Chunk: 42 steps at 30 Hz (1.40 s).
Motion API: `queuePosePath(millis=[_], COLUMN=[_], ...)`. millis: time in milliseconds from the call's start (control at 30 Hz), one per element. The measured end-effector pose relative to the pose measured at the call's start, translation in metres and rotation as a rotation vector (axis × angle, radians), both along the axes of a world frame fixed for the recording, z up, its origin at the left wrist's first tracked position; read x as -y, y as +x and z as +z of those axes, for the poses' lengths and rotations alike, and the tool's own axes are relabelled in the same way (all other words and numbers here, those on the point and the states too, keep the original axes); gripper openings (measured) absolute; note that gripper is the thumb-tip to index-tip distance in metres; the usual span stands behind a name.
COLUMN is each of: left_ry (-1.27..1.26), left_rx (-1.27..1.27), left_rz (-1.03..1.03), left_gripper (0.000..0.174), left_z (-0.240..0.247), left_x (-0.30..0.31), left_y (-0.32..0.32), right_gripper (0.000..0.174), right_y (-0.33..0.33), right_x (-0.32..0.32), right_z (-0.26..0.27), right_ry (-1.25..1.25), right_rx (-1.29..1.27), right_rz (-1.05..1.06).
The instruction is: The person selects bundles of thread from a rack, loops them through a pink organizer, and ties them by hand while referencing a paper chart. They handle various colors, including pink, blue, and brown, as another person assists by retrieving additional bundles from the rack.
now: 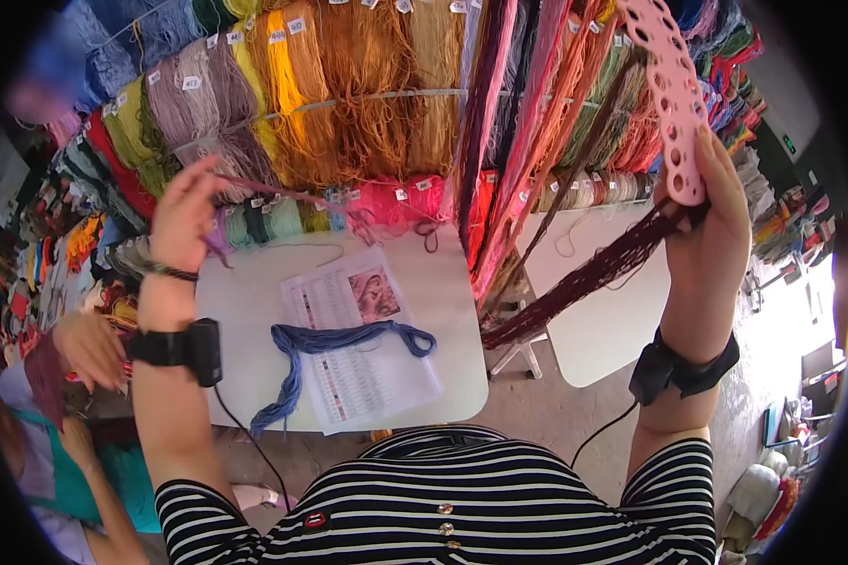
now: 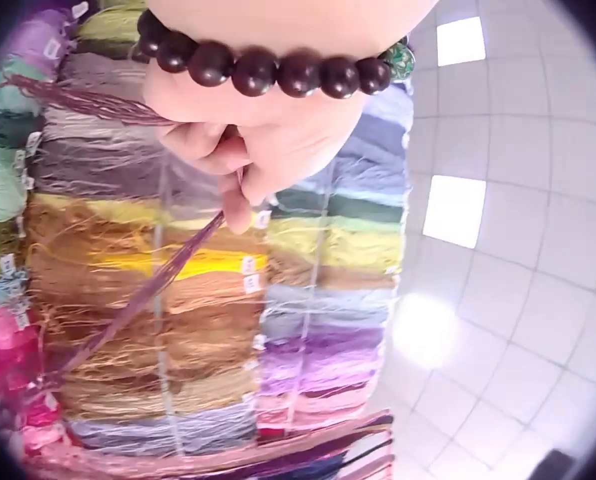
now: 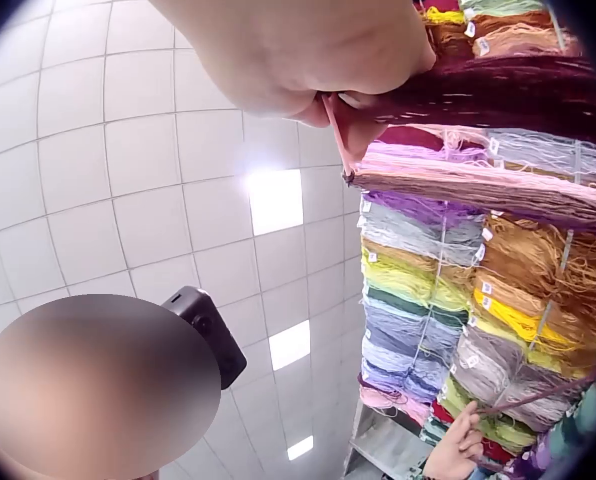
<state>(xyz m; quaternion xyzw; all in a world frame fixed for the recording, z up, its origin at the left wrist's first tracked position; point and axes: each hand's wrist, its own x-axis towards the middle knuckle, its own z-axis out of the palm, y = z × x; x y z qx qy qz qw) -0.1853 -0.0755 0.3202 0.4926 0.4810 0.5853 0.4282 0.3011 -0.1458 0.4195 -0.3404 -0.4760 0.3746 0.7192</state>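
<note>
My raised left hand (image 1: 187, 212) pinches a strand of mauve thread (image 2: 168, 275), its length trailing down towards the hanging skeins and a loose end showing on the hand's other side. On the right, my right hand (image 1: 721, 198) grips the lower end of a pink thread holder (image 1: 680, 122), a long strip with rows of round holes. Dark maroon thread (image 1: 584, 287) hangs from that end, close under the fingers. Pink, orange and brown threads (image 1: 528, 122) hang from the strip's upper part. In the right wrist view, maroon thread (image 3: 498, 95) passes right beside the fingers.
A blue skein (image 1: 349, 334) lies across a printed colour chart (image 1: 396, 367) on the white table (image 1: 457, 367). Behind, labelled skeins (image 1: 367, 85) hang in dense rows. Another person's hand (image 1: 89, 348) is at the left. Black cables (image 1: 250, 438) run from both wrist cameras.
</note>
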Motion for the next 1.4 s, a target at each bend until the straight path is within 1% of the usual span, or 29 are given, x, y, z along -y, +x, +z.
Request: queuePosePath(millis=[100, 133, 167, 200, 233, 267, 333, 367, 400, 467, 533, 600, 633, 667, 733, 767, 867, 933, 967, 1000, 1033, 1067, 1100, 1133, 1167, 1233, 1300, 1333, 1400], left_ry=[0.136, 0.203, 0.282, 0.318, 0.373, 0.427, 0.417, 0.380, 0.357, 0.329, 0.302, 0.297, 0.300, 0.301, 0.307, 0.303, 0.348, 0.397, 0.380, 0.377, 0.428, 0.475, 0.505, 0.531, 0.552, 0.537, 0.496, 0.434, 0.304], left_rx=[0.166, 0.258, 0.296, 0.266, 0.262, 0.256, 0.246, 0.223, 0.210, 0.150, 0.142, 0.133, 0.127, 0.119, 0.121, 0.121, 0.103, 0.105, 0.107, 0.087, 0.035, -0.015, -0.041, -0.066, -0.060, -0.032, -0.008, -0.029, -0.066], left_rz=[0.132, 0.170, 0.187, 0.306, 0.286, 0.270, 0.322, 0.379, 0.380, 0.389, 0.388, 0.453, 0.490, 0.526, 0.535, 0.536, 0.484, 0.432, 0.437, 0.370, 0.339, 0.311, 0.275, 0.244, 0.233, 0.290, 0.396, 0.447, 0.553], left_gripper=[0.039, 0.034, 0.035, 0.034, 0.033, 0.033, 0.033, 0.032, 0.032, 0.031, 0.030, 0.029, 0.029, 0.029, 0.030, 0.030, 0.030, 0.030, 0.027, 0.024, 0.024, 0.023, 0.022, 0.022, 0.022, 0.022, 0.023, 0.023, 0.023], left_z=[0.043, 0.054, 0.063, 0.078, 0.083, 0.088, 0.096, 0.098, 0.096, 0.088, 0.084, 0.084, 0.084, 0.085, 0.087, 0.089, 0.099, 0.107, 0.115, 0.119, 0.122, 0.123, 0.125, 0.126, 0.127, 0.127, 0.119, 0.109, 0.079], left_x=[0.029, 0.039, 0.047, 0.062, 0.070, 0.080, 0.102, 0.111, 0.118, 0.131, 0.143, 0.156, 0.162, 0.168, 0.182, 0.188, 0.203, 0.210, 0.213, 0.218, 0.220, 0.224, 0.227, 0.230, 0.233, 0.239, 0.249, 0.256, 0.271], left_y=[-0.046, -0.064, -0.086, -0.088, -0.111, -0.135, -0.141, -0.133, -0.134, -0.139, -0.138, -0.140, -0.144, -0.148, -0.157, -0.162, -0.162, -0.148, -0.130, -0.116, -0.101, -0.090, -0.086, -0.084, -0.084, -0.099, -0.130, -0.149, -0.188], right_gripper=[0.021, 0.021, 0.019, 0.017, 0.018, 0.019, 0.021, 0.020, 0.020, 0.021, 0.025, 0.029, 0.031, 0.033, 0.038, 0.043, 0.048, 0.053, 0.056, 0.062, 0.069, 0.076, 0.082, 0.084, 0.077, 0.044, 0.027, 0.022, 0.022], right_y=[-0.016, -0.023, -0.028, -0.048, -0.061, -0.073, -0.102, -0.117, -0.131, -0.155, -0.166, -0.167, -0.166, -0.164, -0.162, -0.164, -0.175, -0.200, -0.218, -0.238, -0.257, -0.278, -0.298, -0.316, -0.332, -0.348, -0.349, -0.347, -0.340], right_x=[-0.003, -0.003, -0.002, 0.001, 0.002, 0.001, -0.002, 0.000, 0.002, -0.010, -0.005, -0.013, -0.016, -0.018, -0.021, -0.018, -0.016, -0.018, -0.020, -0.025, -0.014, -0.010, -0.006, 0.000, 0.002, 0.011, 0.016, 0.018, 0.023], right_z=[0.009, 0.010, 0.008, 0.007, 0.000, -0.012, -0.045, -0.062, -0.084, -0.163, -0.207, -0.265, -0.279, -0.280, -0.282, -0.272, -0.239, -0.200, -0.184, -0.171, -0.144, -0.127, -0.117, -0.111, -0.113, -0.121, -0.121, -0.120, -0.115], right_ry=[0.067, 0.086, 0.074, 0.033, -0.010, -0.054, -0.168, -0.286, -0.403, -0.376, -0.495, -0.484, -0.477, -0.467, -0.445, -0.374, 0.080, 0.155, 0.191, 0.287, 0.366, 0.500, 0.546, 0.535, 0.554, 0.313, 0.120, 0.019, -0.002], right_rx=[-0.016, -0.022, 0.009, 0.017, 0.020, 0.024, -0.002, 0.016, 0.039, 0.115, 0.316, 0.487, 0.571, 0.676, 0.882, 0.994, 1.411, 1.261, 1.175, 1.078, 1.011, 1.012, 0.977, 0.963, 0.941, 0.803, 0.819, 0.830, 0.796], right_rz=[0.084, 0.110, 0.165, 0.103, 0.108, 0.117, 0.343, 0.380, 0.418, 0.446, 0.413, 0.347, 0.309, 0.302, 0.285, 0.232, -0.164, 0.102, 0.222, 0.366, 0.426, 0.425, 0.450, 0.479, 0.514, 0.890, 1.065, 1.154, 1.199])
